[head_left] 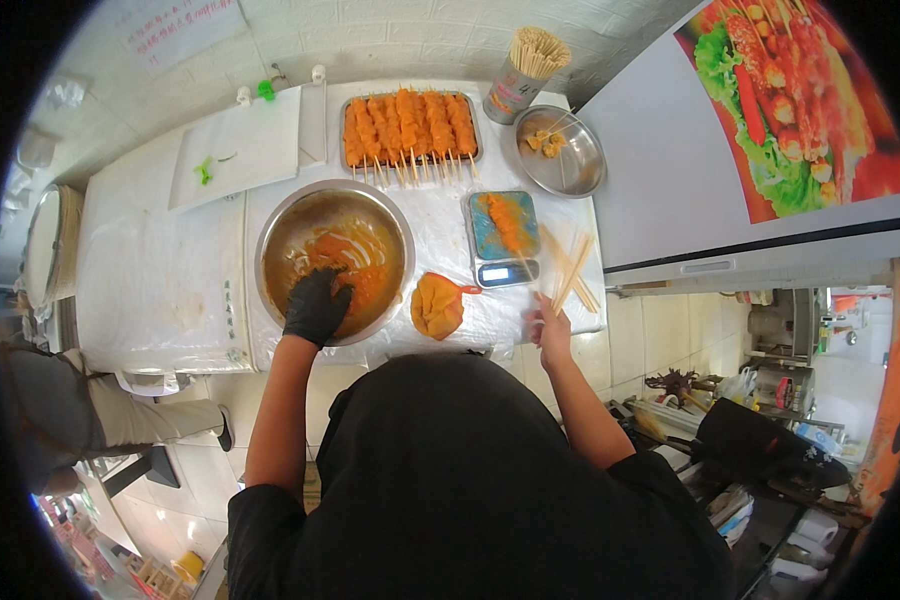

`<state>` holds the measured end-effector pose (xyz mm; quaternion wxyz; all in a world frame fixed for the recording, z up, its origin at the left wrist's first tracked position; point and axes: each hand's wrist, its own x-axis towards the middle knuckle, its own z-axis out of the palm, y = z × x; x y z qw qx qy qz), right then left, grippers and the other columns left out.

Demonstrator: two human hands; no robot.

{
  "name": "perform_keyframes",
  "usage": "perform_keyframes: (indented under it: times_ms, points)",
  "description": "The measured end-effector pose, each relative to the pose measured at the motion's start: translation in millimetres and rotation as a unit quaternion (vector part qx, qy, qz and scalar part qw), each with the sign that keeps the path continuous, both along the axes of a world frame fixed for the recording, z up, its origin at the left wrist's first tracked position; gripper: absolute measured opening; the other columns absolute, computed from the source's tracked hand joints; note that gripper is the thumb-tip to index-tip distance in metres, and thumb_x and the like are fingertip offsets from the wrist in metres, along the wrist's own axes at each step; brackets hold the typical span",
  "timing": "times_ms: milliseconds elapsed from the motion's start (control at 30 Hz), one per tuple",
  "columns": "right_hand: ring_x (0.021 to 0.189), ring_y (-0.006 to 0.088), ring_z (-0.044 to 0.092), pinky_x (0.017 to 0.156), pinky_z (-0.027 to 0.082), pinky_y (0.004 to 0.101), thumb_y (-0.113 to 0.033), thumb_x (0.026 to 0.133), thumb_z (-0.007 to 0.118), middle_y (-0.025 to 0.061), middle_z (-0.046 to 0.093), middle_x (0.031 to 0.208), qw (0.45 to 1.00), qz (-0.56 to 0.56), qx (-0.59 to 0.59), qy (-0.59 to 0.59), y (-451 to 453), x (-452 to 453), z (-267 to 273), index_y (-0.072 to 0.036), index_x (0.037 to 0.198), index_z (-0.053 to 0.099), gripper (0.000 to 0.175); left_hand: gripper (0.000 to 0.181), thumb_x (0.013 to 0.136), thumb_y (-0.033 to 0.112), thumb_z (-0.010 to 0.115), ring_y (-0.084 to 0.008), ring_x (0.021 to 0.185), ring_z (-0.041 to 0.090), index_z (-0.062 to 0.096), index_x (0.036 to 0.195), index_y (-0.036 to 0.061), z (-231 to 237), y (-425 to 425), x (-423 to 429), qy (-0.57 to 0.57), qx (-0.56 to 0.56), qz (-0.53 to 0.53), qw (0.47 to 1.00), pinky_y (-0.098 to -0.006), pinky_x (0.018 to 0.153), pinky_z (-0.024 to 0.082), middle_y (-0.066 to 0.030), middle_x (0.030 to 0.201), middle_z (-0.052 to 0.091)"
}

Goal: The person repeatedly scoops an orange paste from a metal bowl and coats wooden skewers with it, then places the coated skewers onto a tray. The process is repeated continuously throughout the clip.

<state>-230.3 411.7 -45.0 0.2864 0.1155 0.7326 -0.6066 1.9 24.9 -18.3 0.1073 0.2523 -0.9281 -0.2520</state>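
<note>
My left hand (318, 304), in a black glove, reaches into a large steel bowl (270, 217) of orange marinated meat (360, 255). Its fingertips are partly hidden, so I cannot tell whether they grip any. My right hand (551, 334) is bare and blurred, at the table's front edge, its fingertips by the lower ends of loose bamboo skewers (576, 270). Whether it holds one is unclear. Just up and left of it, a skewer of orange meat (504, 221) lies on a digital scale (482, 251) with a lit display. Between bowl and scale rests a crumpled orange-stained bag or cloth (436, 307).
Behind the bowl stands a tray of several loaded meat skewers (411, 127). A can of bamboo sticks (516, 86) and a steel bowl with a few skewered pieces (562, 176) are at the back right. A white cabinet (660, 187) borders the right; another person (142, 409) is at left.
</note>
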Motion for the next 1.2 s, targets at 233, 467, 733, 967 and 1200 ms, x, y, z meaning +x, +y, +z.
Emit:
perform_keyframes:
  times_ms: [233, 467, 733, 967, 1200]
  points:
    - [0.051, 0.0065, 0.043, 0.045, 0.035, 0.0230, -0.033, 0.108, 0.056, 0.0000, 0.057, 0.077, 0.998, -0.037, 0.012, 0.041, 39.8, -4.6, -8.2, -0.007, 0.126, 0.068, 0.034, 0.029, 0.091, 0.023, 0.066, -0.0412, 0.092, 0.071, 0.074, 0.115, 0.0098, -3.0, -2.7, -2.3, -0.042, 0.031, 0.054, 0.997, -0.0500, 0.083, 0.056, -0.0208, 0.100, 0.074]
    - [0.048, 0.0027, 0.031, 0.041, 0.024, 0.0214, -0.032, 0.104, 0.062, -0.0082, 0.039, 0.065, 0.998, -0.047, 0.008, 0.040, 38.3, -4.3, 0.0, -0.007, 0.123, 0.069, 0.032, 0.026, 0.090, 0.020, 0.065, -0.0416, 0.090, 0.070, 0.074, 0.112, 0.0105, -19.0, -4.9, -1.7, -0.031, -0.021, 0.038, 0.999, -0.0509, 0.082, 0.056, -0.0202, 0.098, 0.073]
    - [0.046, 0.0022, 0.027, 0.041, 0.019, 0.0230, -0.036, 0.101, 0.067, -0.0104, 0.035, 0.063, 1.000, -0.018, 0.006, 0.007, 14.7, -12.5, 19.4, -0.007, 0.119, 0.071, 0.034, 0.026, 0.088, 0.015, 0.067, -0.0409, 0.097, 0.068, 0.073, 0.113, 0.0089, -16.2, -3.7, 0.7, -0.017, 0.001, 0.042, 0.999, -0.0492, 0.086, 0.055, -0.0198, 0.104, 0.072]
    - [0.046, 0.0026, 0.028, 0.042, 0.020, 0.0232, -0.037, 0.101, 0.069, -0.0105, 0.036, 0.061, 0.998, 0.035, -0.041, -0.032, 0.2, -22.0, 18.0, -0.007, 0.115, 0.074, 0.034, 0.032, 0.092, 0.021, 0.068, -0.0409, 0.104, 0.066, 0.070, 0.120, 0.0070, 0.6, 0.8, -0.1, 0.018, 0.030, 0.046, 0.998, -0.0478, 0.089, 0.054, -0.0219, 0.108, 0.070]
    - [0.049, 0.0026, 0.029, 0.044, 0.022, 0.0223, -0.035, 0.102, 0.068, -0.0103, 0.036, 0.063, 0.994, 0.054, -0.081, -0.052, -6.1, -20.9, 19.5, -0.006, 0.114, 0.072, 0.032, 0.030, 0.095, 0.024, 0.068, -0.0412, 0.100, 0.068, 0.071, 0.118, 0.0065, 0.9, -0.3, -0.1, 0.086, 0.070, 0.069, 0.991, -0.0469, 0.087, 0.054, -0.0212, 0.106, 0.071]
